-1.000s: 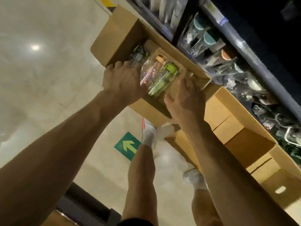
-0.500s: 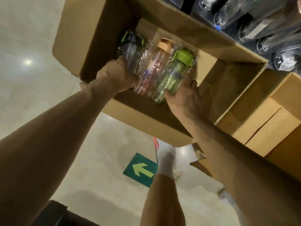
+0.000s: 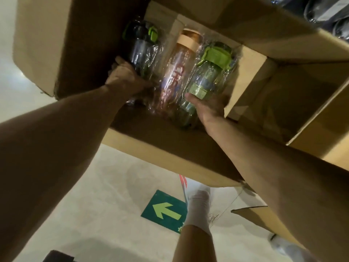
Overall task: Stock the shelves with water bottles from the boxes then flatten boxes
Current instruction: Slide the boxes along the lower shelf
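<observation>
An open cardboard box (image 3: 170, 148) fills the upper view. Inside it lie three plastic-wrapped water bottles side by side. My left hand (image 3: 126, 80) grips the dark bottle with a green-and-black cap (image 3: 143, 48) on the left. My right hand (image 3: 209, 108) holds the lower body of the green-lidded bottle (image 3: 209, 72) on the right, thumb on its front. Between them lies a clear bottle with an orange lid and red lettering (image 3: 179, 72), pressed between the other two.
Shelf stock in plastic wrap (image 3: 324, 14) shows at the top right beyond the box. More cardboard (image 3: 264, 220) lies at the lower right. Below is a pale floor with a green arrow sign (image 3: 164, 212) and my legs in white socks (image 3: 198, 208).
The camera has closed in on the box and both hands have sunk deeper into it. The hands keep the same hold on the outer bottles.
</observation>
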### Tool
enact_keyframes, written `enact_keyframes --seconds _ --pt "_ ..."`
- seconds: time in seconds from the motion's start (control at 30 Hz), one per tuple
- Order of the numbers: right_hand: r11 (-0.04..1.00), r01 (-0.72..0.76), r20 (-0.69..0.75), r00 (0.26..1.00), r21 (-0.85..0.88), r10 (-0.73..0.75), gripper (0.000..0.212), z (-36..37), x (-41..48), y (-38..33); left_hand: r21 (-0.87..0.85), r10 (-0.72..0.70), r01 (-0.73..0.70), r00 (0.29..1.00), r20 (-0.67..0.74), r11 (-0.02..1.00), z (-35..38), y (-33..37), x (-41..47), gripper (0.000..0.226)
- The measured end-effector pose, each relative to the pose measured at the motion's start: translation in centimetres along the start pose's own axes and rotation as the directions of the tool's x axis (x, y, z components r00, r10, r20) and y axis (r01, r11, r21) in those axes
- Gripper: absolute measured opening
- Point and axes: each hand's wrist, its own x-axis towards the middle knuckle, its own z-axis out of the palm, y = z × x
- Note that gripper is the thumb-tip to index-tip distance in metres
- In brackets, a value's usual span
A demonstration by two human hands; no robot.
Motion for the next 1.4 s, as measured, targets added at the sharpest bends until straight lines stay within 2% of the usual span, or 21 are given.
enact_keyframes --seconds 0.17,0.27,0.33,0.37,0.47,0.5,0.6,0.67,0.77,0.87,0.93,1.03,1.13,1.23,1.33,1.4 --pt "1.000 0.000 0.004 1.000 0.015 0.000 0.124 0.8 0.9 -0.1 -0.044 0.000 -0.002 0.999 -0.033 0.999 0.9 -0.8 0.9 0.122" --pt "0.999 -0.047 -0.054 0.997 -0.009 0.047 0.128 0.8 0.6 -0.6 -0.105 -0.054 0.055 0.998 0.012 0.993 0.2 0.0 0.0 0.095" --pt "0.998 -0.062 -0.068 0.996 -0.008 0.061 0.134 -0.3 0.3 -0.6 -0.181 -0.109 0.114 0.993 0.037 0.977 -0.4 0.3 -1.0 0.091" --pt "0.998 -0.068 -0.048 0.996 0.012 0.068 0.132 -1.1 0.0 -0.6 -0.218 -0.118 0.127 0.992 0.055 0.968 -0.7 0.4 -1.6 0.097" --pt "0.995 -0.101 0.027 0.995 0.013 0.101 0.102 -4.1 -2.4 -1.3 -0.285 -0.057 0.071 0.997 0.058 0.956 -1.3 0.3 -3.6 0.120" --pt "0.995 -0.097 0.054 0.994 -0.003 0.097 0.099 -5.0 -3.0 -1.3 -0.326 -0.048 0.063 0.997 0.056 0.943 -1.8 0.4 -4.7 0.122" --pt "0.997 -0.060 0.083 0.995 -0.041 0.063 0.094 -7.5 -5.3 -1.6 -0.421 -0.075 0.117 0.990 0.116 0.899 -3.2 1.6 -9.0 0.082" --pt "0.995 -0.034 0.111 0.993 -0.097 0.045 0.084 -9.2 -7.5 -2.0 -0.480 -0.056 0.104 0.992 0.113 0.871 -4.0 2.5 -11.5 0.074" --pt "0.979 0.052 0.072 0.997 -0.196 -0.038 0.113 -11.6 -11.2 -1.6 -0.591 -0.038 0.121 0.988 0.151 0.797 -4.9 3.5 -16.5 0.075" --pt "0.969 0.168 0.114 0.982 -0.183 -0.148 0.120 -14.9 -15.1 -1.4 -0.668 -0.012 0.119 0.987 0.163 0.734 -5.8 4.3 -21.8 0.085" --pt "0.957 0.241 0.173 0.962 -0.160 -0.213 0.115 -17.5 -18.5 -2.0 -0.717 0.001 0.090 0.992 0.125 0.691 -6.7 4.4 -25.5 0.084" --pt "0.929 0.367 0.229 0.910 -0.056 -0.346 0.097 -21.8 -23.2 -3.1 -0.754 0.012 0.064 0.995 0.094 0.654 -8.0 4.7 -31.9 0.094" --pt "0.890 0.455 0.254 0.864 -0.024 -0.435 0.092 -26.2 -28.3 -4.7 -0.766 0.081 -0.015 0.995 0.049 0.642 -9.9 5.2 -38.4 0.102" --pt "0.854 0.518 0.286 0.812 0.051 -0.509 0.080 -31.3 -35.0 -6.4 -0.799 0.130 -0.100 0.991 -0.027 0.593 -13.2 7.8 -47.0 0.071" --pt "0.821 0.560 0.324 0.761 0.107 -0.562 0.060 -36.6 -41.9 -7.2 -0.795 0.182 -0.214 0.974 -0.132 0.567 -16.2 10.2 -54.9 0.072" --pt "0.804 0.585 0.299 0.752 0.106 -0.587 0.066 -39.9 -46.1 -7.5 -0.780 0.221 -0.280 0.957 -0.185 0.559 -18.9 11.7 -60.0 0.070"
